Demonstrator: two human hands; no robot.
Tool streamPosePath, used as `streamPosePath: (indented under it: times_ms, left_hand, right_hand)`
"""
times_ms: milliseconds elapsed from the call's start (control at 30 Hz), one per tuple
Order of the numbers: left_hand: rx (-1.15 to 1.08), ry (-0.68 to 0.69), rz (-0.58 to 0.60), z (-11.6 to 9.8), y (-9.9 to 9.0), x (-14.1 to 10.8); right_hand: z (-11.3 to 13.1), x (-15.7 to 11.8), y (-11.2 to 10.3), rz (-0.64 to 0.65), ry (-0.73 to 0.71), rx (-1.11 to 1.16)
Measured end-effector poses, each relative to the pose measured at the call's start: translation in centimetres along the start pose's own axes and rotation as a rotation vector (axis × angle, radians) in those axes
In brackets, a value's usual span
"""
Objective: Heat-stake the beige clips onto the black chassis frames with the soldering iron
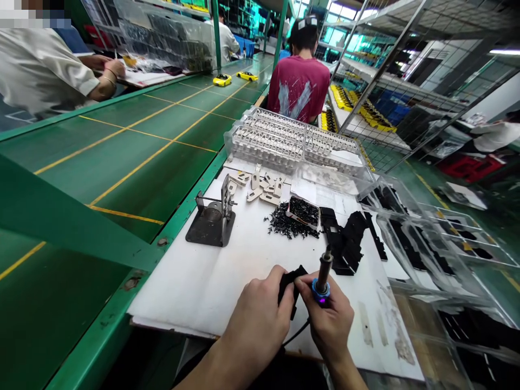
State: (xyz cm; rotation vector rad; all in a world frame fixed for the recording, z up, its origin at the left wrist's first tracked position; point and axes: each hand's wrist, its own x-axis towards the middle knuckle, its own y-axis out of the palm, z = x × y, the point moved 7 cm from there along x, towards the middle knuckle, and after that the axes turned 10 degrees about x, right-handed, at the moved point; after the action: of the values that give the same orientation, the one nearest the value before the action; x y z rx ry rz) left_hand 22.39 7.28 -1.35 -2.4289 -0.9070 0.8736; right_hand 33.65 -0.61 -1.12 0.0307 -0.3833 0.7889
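Observation:
My left hand (262, 309) grips a black part (287, 287) near the front edge of the white work surface (182, 281). My right hand (331, 319) holds a soldering iron (324, 273) with a blue collar, its tip pointing up and away from me. The thumb and fingertips of that same hand touch the black part's right side. Beyond my hands lies a pile of small black pieces (282, 222) around a small tray (303, 211). To its right are larger black parts (351, 244).
A metal stand (209, 222) is at the left of the work surface. Pale pieces (266, 187) and clear trays (268, 138) sit farther back. A green conveyor (134, 146) with yellow toy cars runs along the left. Other people sit at the left and ahead.

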Motion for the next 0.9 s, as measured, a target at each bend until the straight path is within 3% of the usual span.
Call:
streamPosePath:
  times_ms: [400,667,900]
  left_hand:
    - [-0.037,-0.003,0.010,-0.3,0.0,-0.1]
    - [-0.075,-0.037,0.036,-0.2,0.2,0.1]
    - [-0.033,-0.061,0.051,-0.7,0.5,0.9]
  right_hand:
    - [-0.5,-0.5,0.1,-0.037,0.041,-0.020]
    - [-1.0,-0.4,0.2,0.005,-0.068,-0.060]
    - [-2.1,-0.4,0.1,0.003,-0.047,-0.005]
